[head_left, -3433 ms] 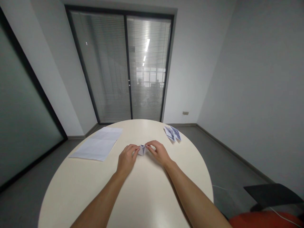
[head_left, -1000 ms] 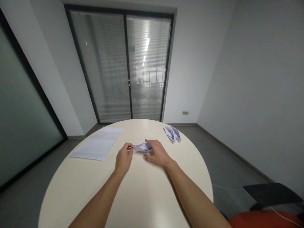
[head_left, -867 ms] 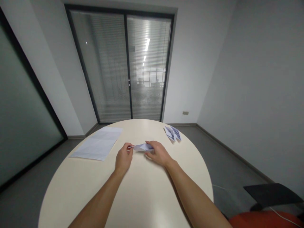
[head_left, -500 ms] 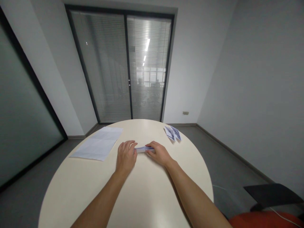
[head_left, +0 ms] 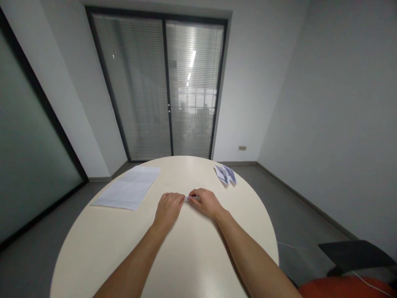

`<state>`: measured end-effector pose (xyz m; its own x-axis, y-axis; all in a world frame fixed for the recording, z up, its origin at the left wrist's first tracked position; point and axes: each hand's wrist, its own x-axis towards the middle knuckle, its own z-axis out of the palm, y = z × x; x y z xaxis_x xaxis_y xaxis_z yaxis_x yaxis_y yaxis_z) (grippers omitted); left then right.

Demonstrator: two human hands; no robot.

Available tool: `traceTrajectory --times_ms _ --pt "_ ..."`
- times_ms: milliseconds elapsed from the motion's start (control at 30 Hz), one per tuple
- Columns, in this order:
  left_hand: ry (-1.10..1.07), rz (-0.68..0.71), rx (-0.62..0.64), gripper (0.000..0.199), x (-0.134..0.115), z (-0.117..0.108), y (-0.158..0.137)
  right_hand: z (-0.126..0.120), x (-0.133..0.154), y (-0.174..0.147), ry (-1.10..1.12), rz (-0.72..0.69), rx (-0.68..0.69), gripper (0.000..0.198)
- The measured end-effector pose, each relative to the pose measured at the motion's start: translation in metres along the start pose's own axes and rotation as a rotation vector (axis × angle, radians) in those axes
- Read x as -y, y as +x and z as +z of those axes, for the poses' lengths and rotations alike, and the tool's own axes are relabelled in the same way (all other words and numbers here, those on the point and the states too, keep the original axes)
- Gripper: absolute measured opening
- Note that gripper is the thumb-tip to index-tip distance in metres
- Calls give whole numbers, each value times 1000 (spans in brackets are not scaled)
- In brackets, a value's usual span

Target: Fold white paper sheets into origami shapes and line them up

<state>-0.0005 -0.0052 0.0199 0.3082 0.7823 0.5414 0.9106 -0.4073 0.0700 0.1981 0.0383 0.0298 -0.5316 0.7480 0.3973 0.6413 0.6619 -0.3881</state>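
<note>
A small folded strip of paper [head_left: 186, 199] lies low over the middle of the table, mostly covered by my fingers. My left hand [head_left: 169, 207] is closed, its thumb and fingers pinching the strip's left end. On the other end, my right hand [head_left: 205, 202] grips the paper between thumb and curled fingers. Only a short pale stretch shows between the two hands. Farther back on the right rests a folded paper piece [head_left: 226, 174] with bluish-grey printed faces. To the left lies a large white sheet of paper [head_left: 128, 188], flat with faint creases.
The round cream table [head_left: 186, 248] carries all the paper. Beyond it stands a glazed door with blinds [head_left: 155, 87]. At the lower right is a chair with a black armrest [head_left: 356, 253] and a red seat [head_left: 344, 287]. A thin cable [head_left: 287, 244] runs over the floor.
My left hand has slid right and its fingers have closed down on the paper strip. Less of the strip shows between my hands. My right hand has barely shifted.
</note>
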Motion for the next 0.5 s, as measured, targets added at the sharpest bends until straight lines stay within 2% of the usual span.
traceTrajectory --times_ms 267,500 --pt "29 -65 110 23 -4 -3 1 -3 3 -1 11 -45 17 21" --pt "-9 -89 114 24 -1 0 -1 -4 -1 -1 -7 14 31 21"
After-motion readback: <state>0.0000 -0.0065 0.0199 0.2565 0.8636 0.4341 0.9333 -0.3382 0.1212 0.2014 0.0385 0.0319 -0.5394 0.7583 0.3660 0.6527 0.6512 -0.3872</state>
